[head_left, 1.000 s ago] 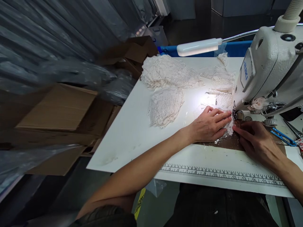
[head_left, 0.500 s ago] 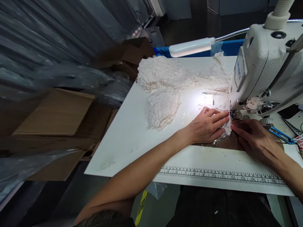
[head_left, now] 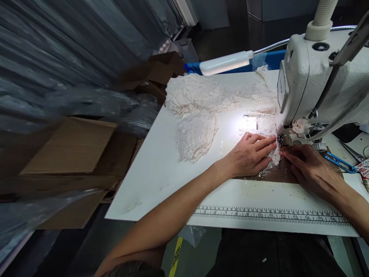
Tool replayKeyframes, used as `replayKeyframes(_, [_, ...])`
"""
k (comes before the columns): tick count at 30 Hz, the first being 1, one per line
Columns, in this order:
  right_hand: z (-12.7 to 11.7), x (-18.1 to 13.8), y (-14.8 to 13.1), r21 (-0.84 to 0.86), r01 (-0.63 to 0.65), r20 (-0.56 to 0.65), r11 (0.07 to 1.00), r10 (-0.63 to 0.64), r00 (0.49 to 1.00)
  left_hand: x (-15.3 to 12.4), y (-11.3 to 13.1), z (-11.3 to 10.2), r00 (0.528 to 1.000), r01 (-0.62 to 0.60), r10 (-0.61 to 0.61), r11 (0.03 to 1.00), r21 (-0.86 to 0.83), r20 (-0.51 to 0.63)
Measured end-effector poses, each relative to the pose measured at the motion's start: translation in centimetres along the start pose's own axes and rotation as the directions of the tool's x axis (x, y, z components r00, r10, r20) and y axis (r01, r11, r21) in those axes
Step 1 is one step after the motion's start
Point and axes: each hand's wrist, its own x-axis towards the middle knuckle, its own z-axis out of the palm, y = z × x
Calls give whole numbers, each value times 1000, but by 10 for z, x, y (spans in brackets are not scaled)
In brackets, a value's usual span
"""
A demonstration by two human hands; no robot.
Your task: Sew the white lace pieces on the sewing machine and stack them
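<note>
White lace fabric lies under the head of the sewing machine, lit by a bright spot of light. My left hand rests flat on the lace, fingers stretched toward the presser foot. Just right of the needle area, my right hand is closed, its fingertips pinching the lace's right edge. The pinched bit itself is mostly hidden by the fingers. A pile of lace pieces sits at the back left of the white table, with a smaller lace stack in front of it.
Blue thread snips and dark scissors lie right of my right hand. A lamp hangs over the table's back. Printed along the front edge is a ruler scale. Cardboard boxes stand to the left.
The whole view has shifted slightly, with the machine appearing further left. Both hands keep nearly the same position on the lace beside the presser foot.
</note>
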Motion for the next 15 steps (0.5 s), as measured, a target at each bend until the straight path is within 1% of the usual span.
replayKeyframes(3, [0,0,2,-50,23,23,999,-22,1000,0,0,0,1000,10,-10,1000,4,13])
replayKeyframes(6, [-1,1,1,-52,51,39,997,-49,998,0,0,2,1000,2,-2,1000,1,-1])
replayKeyframes(11, [-3,1,0,-68,33,63,997,-29,998,-1,0,2,1000,0,1,1000,6,-23])
replayKeyframes(15, [-5,1,1,-106,69,100,992,-58,993,0,0,2,999,-7,7,1000,11,-38])
